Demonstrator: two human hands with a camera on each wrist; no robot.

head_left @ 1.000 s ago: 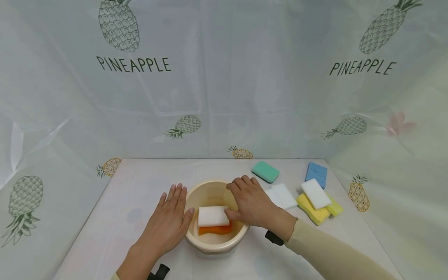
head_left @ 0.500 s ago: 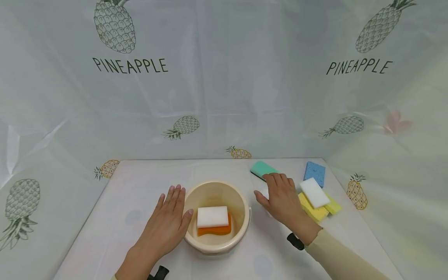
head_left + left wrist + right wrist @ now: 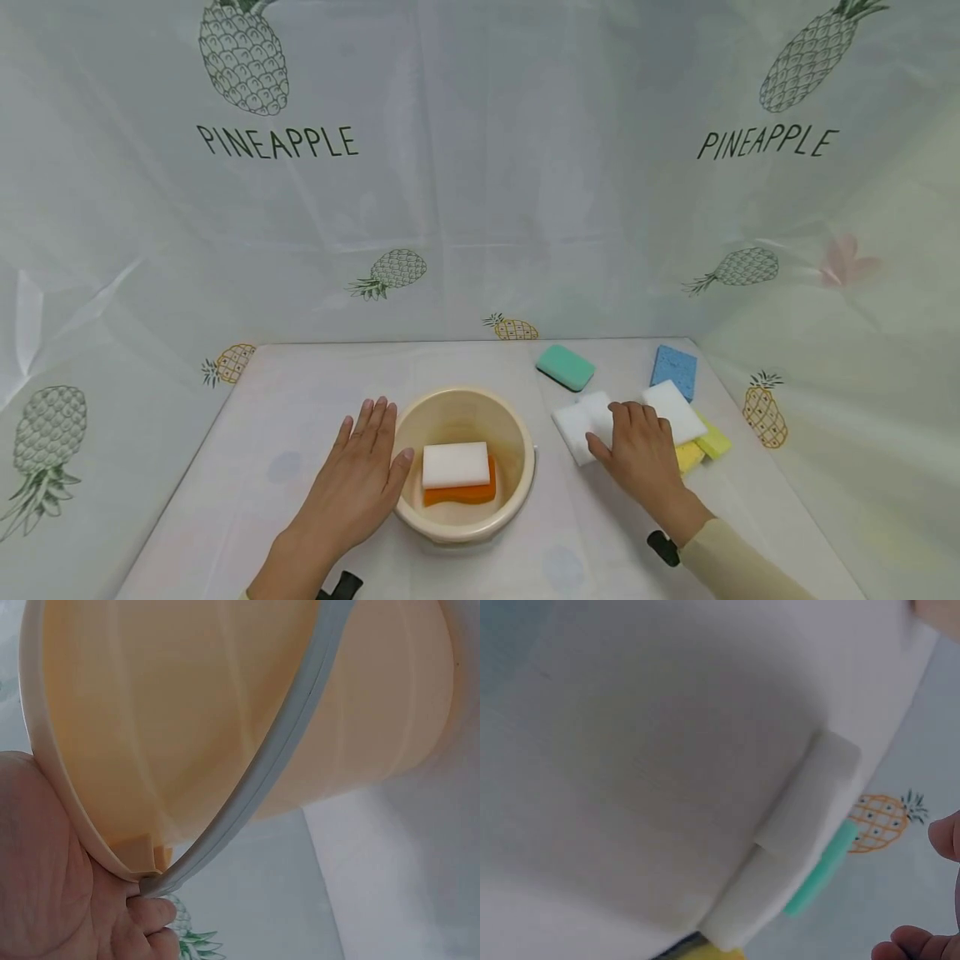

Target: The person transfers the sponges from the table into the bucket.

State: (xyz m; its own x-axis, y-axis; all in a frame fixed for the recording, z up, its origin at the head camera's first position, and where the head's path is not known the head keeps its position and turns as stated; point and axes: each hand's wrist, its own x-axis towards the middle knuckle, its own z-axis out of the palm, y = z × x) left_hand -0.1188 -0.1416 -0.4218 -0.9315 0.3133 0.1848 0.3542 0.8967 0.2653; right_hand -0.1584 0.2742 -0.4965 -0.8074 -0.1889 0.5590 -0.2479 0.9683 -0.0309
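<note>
A cream bucket [image 3: 463,533] stands mid-table in the head view. Inside it a white sponge [image 3: 454,463] lies over an orange sponge [image 3: 459,496]. My left hand [image 3: 354,475] rests against the bucket's left rim, fingers straight; the left wrist view shows its grey handle [image 3: 259,769] beside the palm. My right hand [image 3: 641,450] hovers over the sponges at the right, fingers loosely bent and holding nothing. Nearest to it are two white sponges [image 3: 576,429] lying side by side, and another white sponge [image 3: 673,410] on top of yellow ones [image 3: 688,457], partly hidden by the hand.
A green sponge [image 3: 566,367] with a dark underside lies toward the back of the table, and a blue sponge [image 3: 675,372] at the back right. Behind the table [image 3: 315,367] hangs a sheet [image 3: 480,183] printed with pineapples.
My right hand has moved from the bucket's right rim across to the sponges at the right. The left hand stays at the bucket, and both sponges inside look unmoved.
</note>
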